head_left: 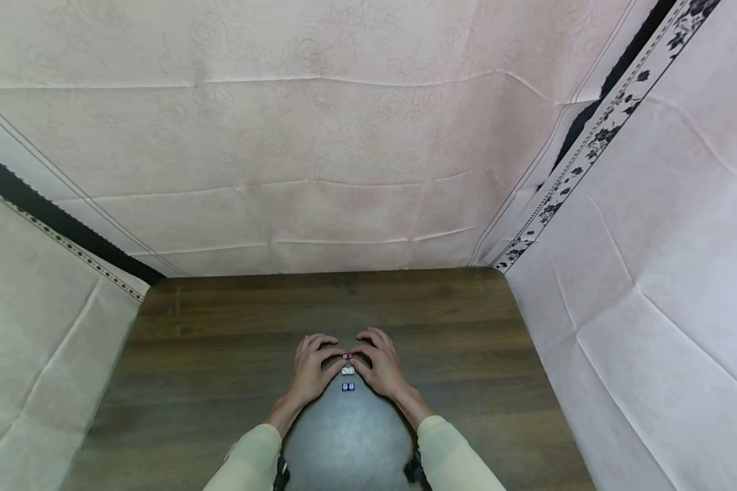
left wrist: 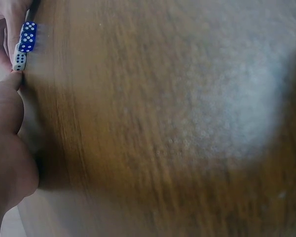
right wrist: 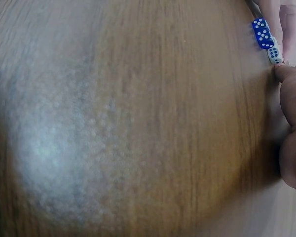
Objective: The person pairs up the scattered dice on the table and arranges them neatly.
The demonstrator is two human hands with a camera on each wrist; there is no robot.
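In the head view, my left hand (head_left: 312, 368) and right hand (head_left: 381, 365) meet above the wooden table, thumbs and forefingers curled inward. Between their fingertips are small red dice (head_left: 347, 356), pinched from both sides and largely covered by the fingers. Just nearer to my body lies a pair of white dice (head_left: 347, 371), side by side. Two blue dice (head_left: 348, 387) form another pair closer still. Both wrist views show the blue dice (left wrist: 28, 37) with white pips in front of a white die (right wrist: 275, 54), and a thumb right at the red.
The wooden table (head_left: 221, 382) has a grey, shiny patch (head_left: 350, 436) between the forearms. Pale patterned cloths hang at the back (head_left: 344, 136), left (head_left: 31, 341) and right (head_left: 651, 273) of the table. Light sleeves (head_left: 248, 460) cover the forearms.
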